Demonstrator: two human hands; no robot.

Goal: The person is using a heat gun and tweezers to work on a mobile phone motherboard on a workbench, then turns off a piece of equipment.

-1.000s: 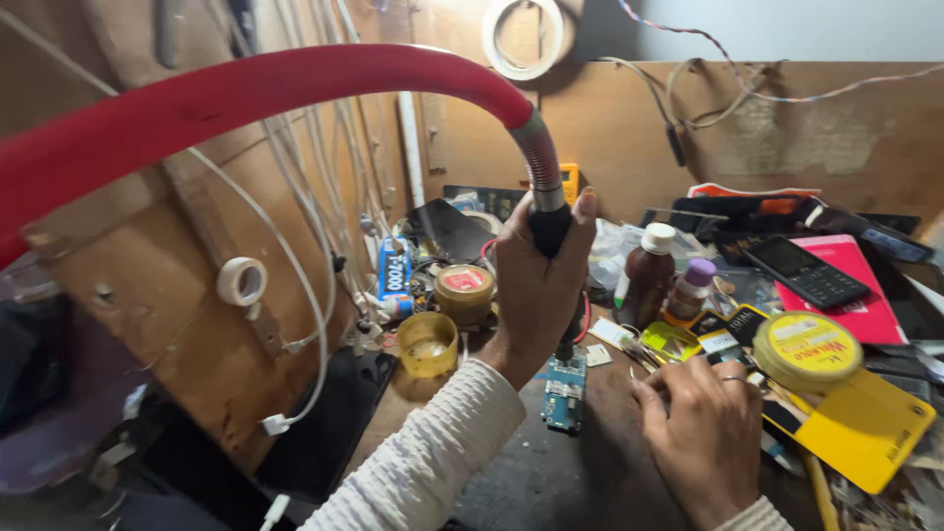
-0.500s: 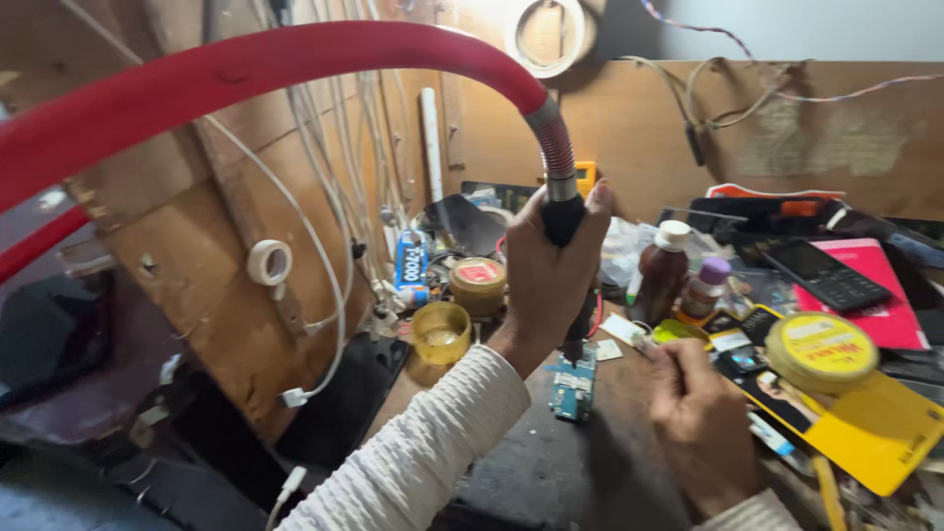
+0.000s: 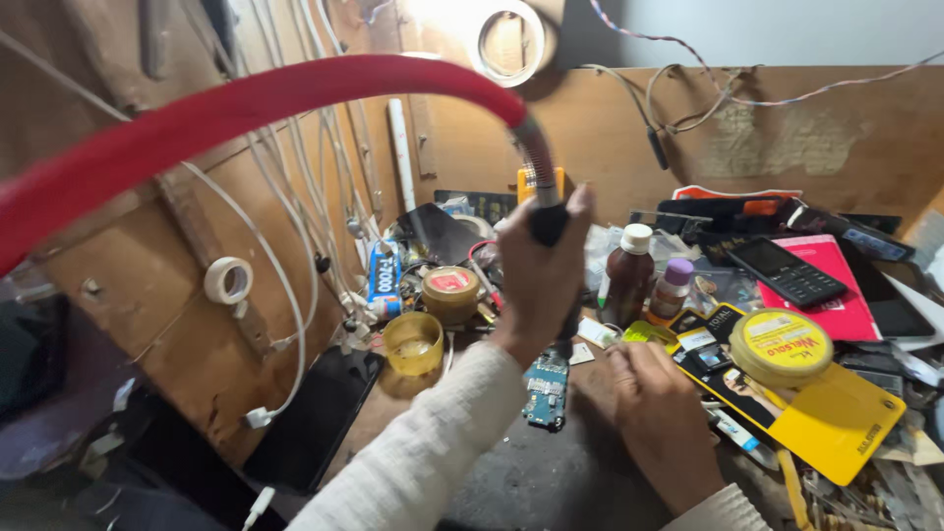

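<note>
Red rubbery hose (image 3: pixel 295 93) gripped by left hand (image 3: pixel 536 270), flat circuit board (image 3: pixel 546 390) below

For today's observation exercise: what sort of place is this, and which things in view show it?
Most likely a small electronics or phone repair bench. A bare circuit board lies on the worktop between the hands, the left hand holds a hose-fed tool over it, and a keypad phone and solvent bottles crowd the bench.

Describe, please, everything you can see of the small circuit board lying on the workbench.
The circuit board is a small blue-green rectangle with tiny metallic parts on its face. It lies flat on the dark worktop, long side pointing away from the person, just below the left hand and left of the right hand. Neither hand visibly touches it.
</note>
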